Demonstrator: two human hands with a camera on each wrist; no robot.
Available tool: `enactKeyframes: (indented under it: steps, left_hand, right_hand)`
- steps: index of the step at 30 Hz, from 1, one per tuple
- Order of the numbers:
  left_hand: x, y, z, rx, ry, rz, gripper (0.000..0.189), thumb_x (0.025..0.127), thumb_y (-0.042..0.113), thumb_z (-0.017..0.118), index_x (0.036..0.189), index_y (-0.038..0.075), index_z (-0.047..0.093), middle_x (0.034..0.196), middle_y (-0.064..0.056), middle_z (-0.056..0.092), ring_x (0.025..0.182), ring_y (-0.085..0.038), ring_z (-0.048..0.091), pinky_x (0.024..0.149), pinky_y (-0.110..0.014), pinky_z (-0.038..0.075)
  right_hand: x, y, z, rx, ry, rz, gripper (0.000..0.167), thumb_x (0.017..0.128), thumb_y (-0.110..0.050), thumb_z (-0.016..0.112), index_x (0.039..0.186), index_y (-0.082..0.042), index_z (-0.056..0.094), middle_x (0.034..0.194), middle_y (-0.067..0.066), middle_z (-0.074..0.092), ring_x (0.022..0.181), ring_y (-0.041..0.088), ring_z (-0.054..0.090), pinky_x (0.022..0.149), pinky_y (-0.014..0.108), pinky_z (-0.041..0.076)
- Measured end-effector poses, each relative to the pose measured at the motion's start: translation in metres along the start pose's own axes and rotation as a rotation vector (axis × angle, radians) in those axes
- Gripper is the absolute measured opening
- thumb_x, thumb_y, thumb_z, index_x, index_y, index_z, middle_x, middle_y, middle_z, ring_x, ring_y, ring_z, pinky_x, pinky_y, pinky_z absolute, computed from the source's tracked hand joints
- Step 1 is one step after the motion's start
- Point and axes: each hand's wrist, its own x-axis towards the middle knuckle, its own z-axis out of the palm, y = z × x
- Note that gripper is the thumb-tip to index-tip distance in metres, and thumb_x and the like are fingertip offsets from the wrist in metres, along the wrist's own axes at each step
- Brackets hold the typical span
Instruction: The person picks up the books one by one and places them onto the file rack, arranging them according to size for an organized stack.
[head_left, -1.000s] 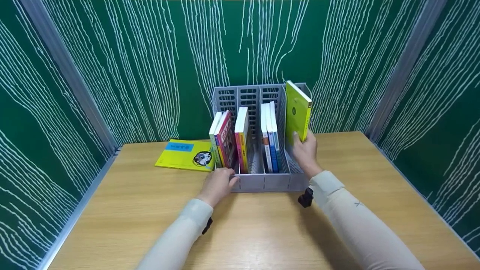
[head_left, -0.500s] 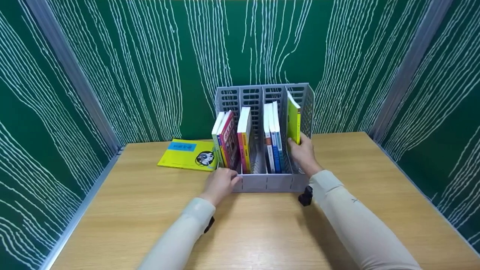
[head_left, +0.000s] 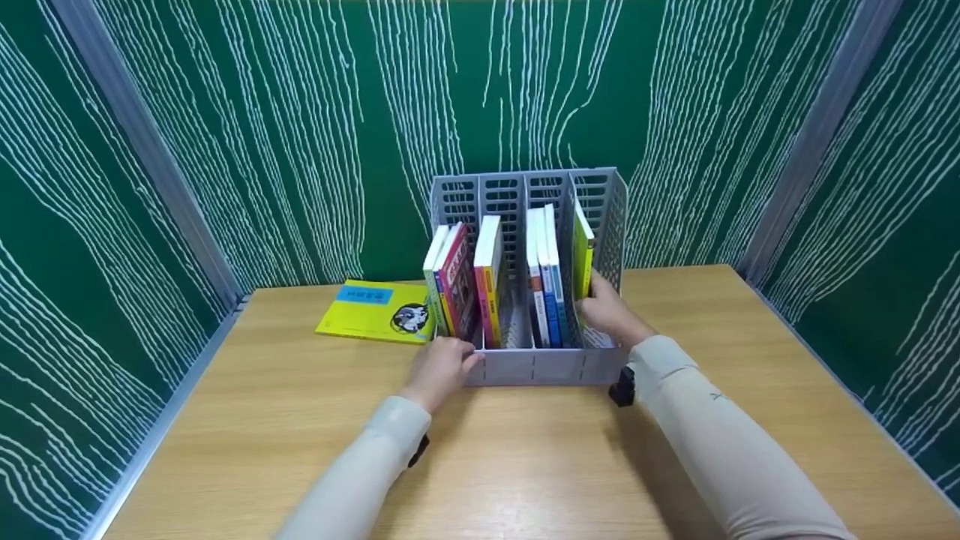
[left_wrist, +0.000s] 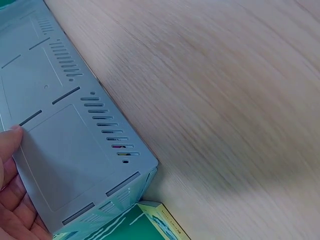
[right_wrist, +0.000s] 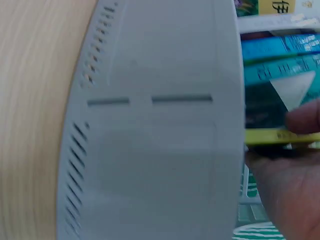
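A grey plastic file organizer (head_left: 534, 367) with upright dividers stands on the table. In its rightmost compartment a thin yellow-green book (head_left: 583, 259) stands upright, spine toward me. My right hand (head_left: 609, 313) pinches that book low on its spine; in the right wrist view the thumb (right_wrist: 304, 119) lies on one side of the yellow spine (right_wrist: 272, 136), the rest of the hand on the other. At the organizer's front left corner, my left hand (head_left: 441, 369) grips the rim, thumb (left_wrist: 11, 140) on the front wall and fingers over the edge.
Several books stand in the other compartments: a red-covered book (head_left: 456, 285) at left, a pink-and-yellow-spined pair (head_left: 487, 285), and white-and-blue ones (head_left: 546, 285). A yellow book (head_left: 367, 311) lies flat left of the organizer. Green walls (head_left: 300, 135) enclose the wooden table (head_left: 487, 465).
The yellow-green book has gone down into the rightmost compartment with my right hand, from above the organizer's top edge to well below it. My left hand keeps its hold on the corner.
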Motion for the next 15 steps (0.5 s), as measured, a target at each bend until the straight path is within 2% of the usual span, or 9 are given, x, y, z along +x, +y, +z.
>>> enactKeyframes:
  steps: [5,8,11,15]
  left_hand:
    - [0.000,0.002,0.000,0.001,0.012,0.003,0.028,0.107,0.030,0.070,0.102,0.007,0.085,0.090,-0.006,0.083,0.075,-0.018,0.070,0.077,-0.042,0.061]
    - [0.001,0.002,0.001,-0.010,0.001,-0.003,0.028,0.108,0.029,0.070,0.103,0.007,0.085,0.090,-0.006,0.082,0.074,-0.017,0.067,0.077,-0.041,0.060]
    - [0.002,0.001,0.001,-0.020,-0.015,-0.008,0.028,0.108,0.029,0.069,0.105,0.007,0.085,0.093,-0.006,0.082,0.077,-0.019,0.068,0.079,-0.041,0.061]
    - [-0.001,-0.002,-0.002,-0.044,-0.040,-0.008,0.029,0.109,0.032,0.068,0.113,0.006,0.082,0.106,-0.010,0.081,0.094,-0.025,0.075,0.092,-0.043,0.063]
  right_hand:
    - [0.004,0.007,-0.008,-0.109,-0.052,-0.090,0.061,0.095,0.017,0.042,0.156,0.011,0.039,0.150,0.036,0.053,0.142,0.049,0.050,0.127,0.064,0.036]
    - [0.005,0.008,-0.011,-0.126,-0.049,-0.110,0.060,0.095,0.018,0.043,0.155,0.012,0.041,0.150,0.036,0.054,0.143,0.051,0.050,0.127,0.064,0.038]
    - [0.004,0.007,-0.012,-0.127,-0.030,-0.112,0.059,0.097,0.019,0.045,0.156,0.010,0.043,0.150,0.035,0.056,0.144,0.051,0.052,0.125,0.063,0.041]
    - [0.000,0.004,-0.013,-0.151,0.015,-0.076,0.053,0.100,0.015,0.053,0.153,0.008,0.051,0.146,0.033,0.061,0.138,0.048,0.059,0.120,0.060,0.049]
